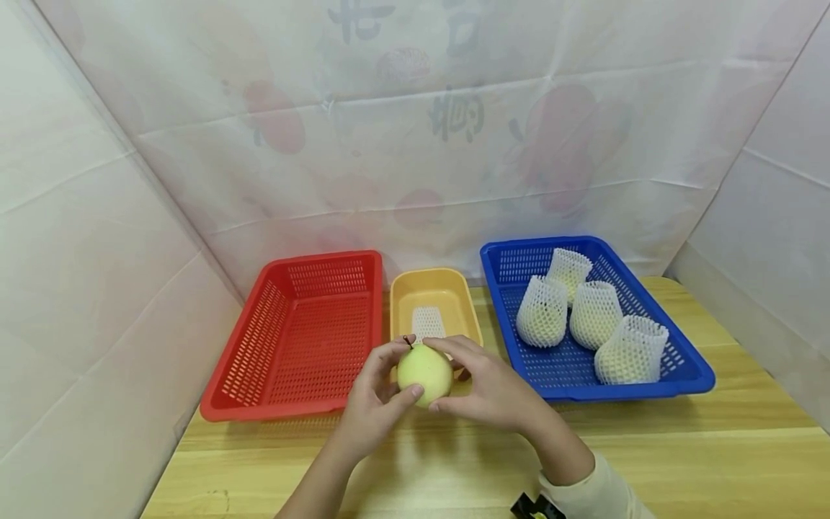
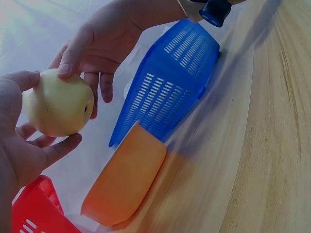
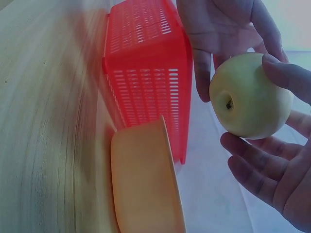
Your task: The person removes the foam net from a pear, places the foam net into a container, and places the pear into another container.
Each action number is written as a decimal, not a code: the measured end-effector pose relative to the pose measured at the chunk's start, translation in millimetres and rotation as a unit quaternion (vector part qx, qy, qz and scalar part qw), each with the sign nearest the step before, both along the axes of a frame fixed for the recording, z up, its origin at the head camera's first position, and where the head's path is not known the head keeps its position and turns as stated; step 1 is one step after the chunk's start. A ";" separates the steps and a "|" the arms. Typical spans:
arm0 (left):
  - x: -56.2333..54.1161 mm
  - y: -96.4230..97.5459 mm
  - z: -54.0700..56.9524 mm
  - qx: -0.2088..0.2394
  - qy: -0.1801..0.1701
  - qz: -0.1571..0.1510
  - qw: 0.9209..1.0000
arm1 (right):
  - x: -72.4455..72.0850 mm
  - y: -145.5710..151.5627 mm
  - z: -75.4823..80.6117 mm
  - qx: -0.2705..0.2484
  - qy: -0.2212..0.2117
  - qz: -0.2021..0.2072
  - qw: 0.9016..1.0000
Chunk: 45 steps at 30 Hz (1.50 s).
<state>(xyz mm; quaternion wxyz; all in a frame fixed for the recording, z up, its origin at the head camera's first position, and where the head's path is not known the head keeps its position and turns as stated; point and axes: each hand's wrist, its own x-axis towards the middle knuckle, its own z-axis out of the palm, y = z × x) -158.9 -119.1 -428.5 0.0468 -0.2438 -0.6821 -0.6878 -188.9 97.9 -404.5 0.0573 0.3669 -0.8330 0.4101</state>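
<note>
A round, yellow-green pear (image 1: 424,373) with a dark stem is held up between both hands, in front of the yellow tray. My left hand (image 1: 372,411) grips its left side, thumb on the near face and fingers behind. From the other side my right hand (image 1: 496,386) holds it between thumb and fingers. Both wrist views show the bare skin of the pear (image 2: 58,103), and its blossom end faces the table in the right wrist view. A white foam net sleeve (image 1: 428,323) lies in the yellow tray (image 1: 433,280), partly hidden behind the fingers.
A red basket (image 1: 318,339) with nothing in it stands to the left. In the blue basket (image 1: 551,389) on the right sit several pears in white foam nets (image 1: 543,313). White printed cloth (image 1: 415,166) hangs behind the wooden table (image 1: 648,447) and at both sides.
</note>
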 end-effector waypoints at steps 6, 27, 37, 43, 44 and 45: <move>1.2 -1.4 0.3 -0.008 0.016 0.012 1.000 | -0.2 -0.6 3.6 0.005 -0.017 0.017 1.000; 2.6 -6.9 3.8 0.026 0.020 0.006 0.999 | 1.8 -12.8 5.3 -0.018 -0.011 0.007 1.000; 2.9 -18.5 14.1 -0.035 0.030 0.020 0.999 | 6.3 -20.7 0.6 -0.041 -0.024 -0.001 0.999; 3.3 -26.5 21.7 -0.050 0.039 0.038 0.997 | 5.0 -32.4 4.3 -0.070 -0.021 0.003 0.997; 2.8 -27.0 23.1 -0.050 0.046 0.047 0.997 | 4.6 -35.5 5.3 -0.074 -0.015 -0.004 0.997; 2.0 -27.5 24.7 -0.052 0.054 0.059 0.995 | 4.2 -39.2 6.6 -0.079 -0.008 -0.011 0.997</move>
